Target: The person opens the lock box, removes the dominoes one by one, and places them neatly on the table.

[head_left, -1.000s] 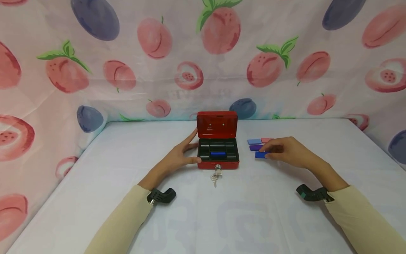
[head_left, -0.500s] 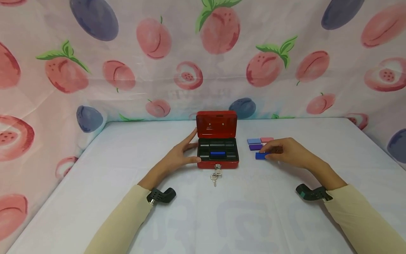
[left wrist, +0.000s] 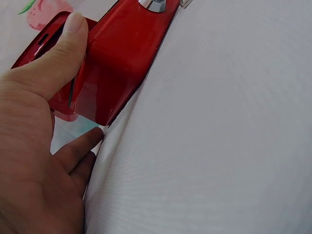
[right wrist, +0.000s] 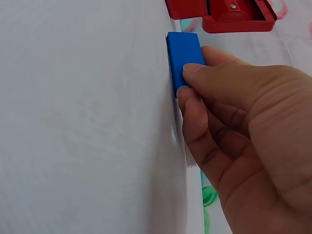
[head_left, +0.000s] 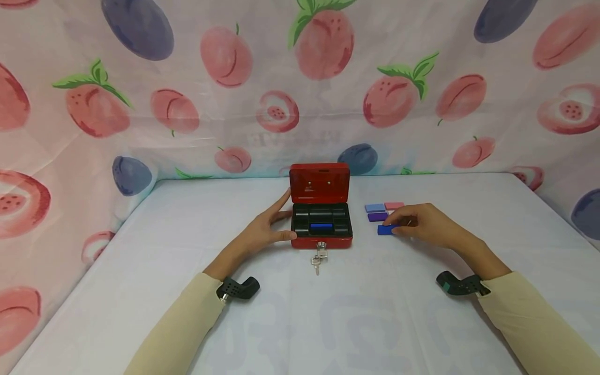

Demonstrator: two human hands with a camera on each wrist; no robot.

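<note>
A red cash box (head_left: pixel 322 243) stands with its lid raised and a black tray inside; one blue block (head_left: pixel 321 227) lies in the tray. My left hand (head_left: pixel 255 234) rests against the box's left side, thumb on its front corner, fingers extended along the side and toward the lid. In the left wrist view that thumb (left wrist: pixel 61 56) lies over the red rim. To the right of the box, my right hand (head_left: pixel 428 224) pinches another blue block (right wrist: pixel 184 53) between thumb and fingers, low at the white cloth. The fingers partly hide this block.
Behind the pinched block lie a light blue block (head_left: pixel 374 208), a purple block (head_left: pixel 377 216) and a pink block (head_left: pixel 394 205), partly covered by the right hand. Keys (head_left: pixel 316 264) hang from the box's front lock. A fruit-print curtain (head_left: pixel 276 62) rises behind the table.
My right hand has shifted slightly toward me with the blue block, widening the gap to the purple one. The left hand has stayed at the box.
</note>
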